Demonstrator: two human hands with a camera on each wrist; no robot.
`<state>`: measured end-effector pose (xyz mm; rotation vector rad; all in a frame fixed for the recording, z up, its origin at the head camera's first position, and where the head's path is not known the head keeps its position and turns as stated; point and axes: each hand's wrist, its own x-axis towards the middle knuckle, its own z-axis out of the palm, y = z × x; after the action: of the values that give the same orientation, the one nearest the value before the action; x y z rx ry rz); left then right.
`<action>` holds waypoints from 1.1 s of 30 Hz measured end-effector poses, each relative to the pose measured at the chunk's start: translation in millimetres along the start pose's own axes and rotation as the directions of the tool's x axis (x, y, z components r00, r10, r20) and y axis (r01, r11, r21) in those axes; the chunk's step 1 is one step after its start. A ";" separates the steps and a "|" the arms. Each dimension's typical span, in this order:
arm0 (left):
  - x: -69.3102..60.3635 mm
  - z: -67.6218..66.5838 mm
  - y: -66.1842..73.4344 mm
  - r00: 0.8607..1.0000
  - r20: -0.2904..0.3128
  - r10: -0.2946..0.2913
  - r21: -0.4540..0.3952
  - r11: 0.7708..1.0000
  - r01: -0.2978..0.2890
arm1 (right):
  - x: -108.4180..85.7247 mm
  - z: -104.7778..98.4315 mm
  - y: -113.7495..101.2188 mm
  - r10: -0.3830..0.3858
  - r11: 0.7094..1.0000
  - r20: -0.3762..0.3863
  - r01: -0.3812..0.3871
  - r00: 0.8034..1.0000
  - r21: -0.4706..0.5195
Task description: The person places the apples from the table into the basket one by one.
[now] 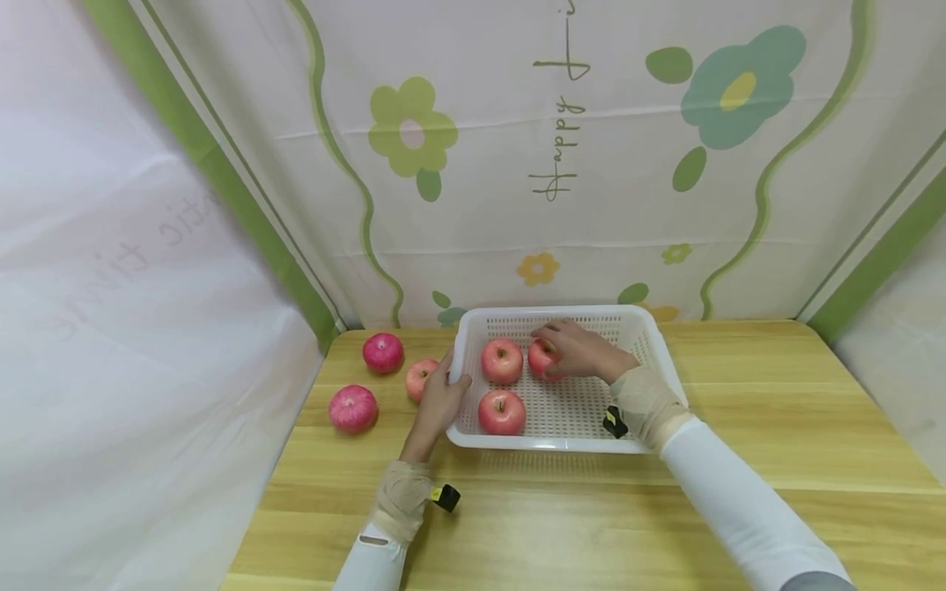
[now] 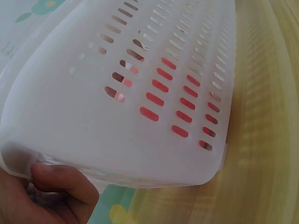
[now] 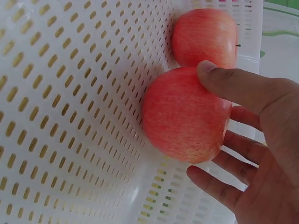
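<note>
A white perforated plastic basket (image 1: 562, 444) stands on the table. My left hand (image 1: 439, 402) grips its left rim, with the thumb over the edge; in the left wrist view the curled fingers (image 2: 65, 186) show at the basket's corner. Inside, my right hand (image 1: 584, 349) holds an apple (image 3: 184, 116) between thumb and fingers, low over the basket floor. Two more red apples lie in the left part of the basket, a rear apple (image 1: 502, 361) and a front apple (image 1: 502, 413). Another apple (image 1: 420, 379), partly hidden by the left hand, sits outside the basket.
Two deep pink, streaked round fruits lie at the table's left: a rear fruit (image 1: 383, 353) and a front fruit (image 1: 353, 409). A flower-printed curtain (image 1: 480, 213) hangs right behind the basket. The wooden table (image 1: 798, 427) extends to the right and front.
</note>
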<state>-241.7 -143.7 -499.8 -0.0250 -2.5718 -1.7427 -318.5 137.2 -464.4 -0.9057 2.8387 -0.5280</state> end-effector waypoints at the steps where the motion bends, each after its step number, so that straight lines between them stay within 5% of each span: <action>1: 0.3 0.2 0.1 1.000 0.000 -0.001 -0.003 1.000 0.001 | -0.4 -0.5 -0.1 -0.002 1.000 -0.001 0.002 1.000 -0.001; 13: 0.8 1.0 1.5 1.000 -0.002 -0.008 -0.014 1.000 0.008 | -8.0 -7.4 5.4 -0.028 0.998 -0.046 0.026 0.999 -0.057; 33: 1.2 -0.5 -0.8 1.000 0.017 -0.005 -0.011 1.000 0.005 | -53.2 -42.1 7.2 -0.061 0.989 -0.152 0.039 0.987 -0.141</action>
<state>-242.9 -144.4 -500.3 -0.0337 -2.5760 -1.7664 -287.9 185.7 -427.6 -1.0029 3.0326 -0.4303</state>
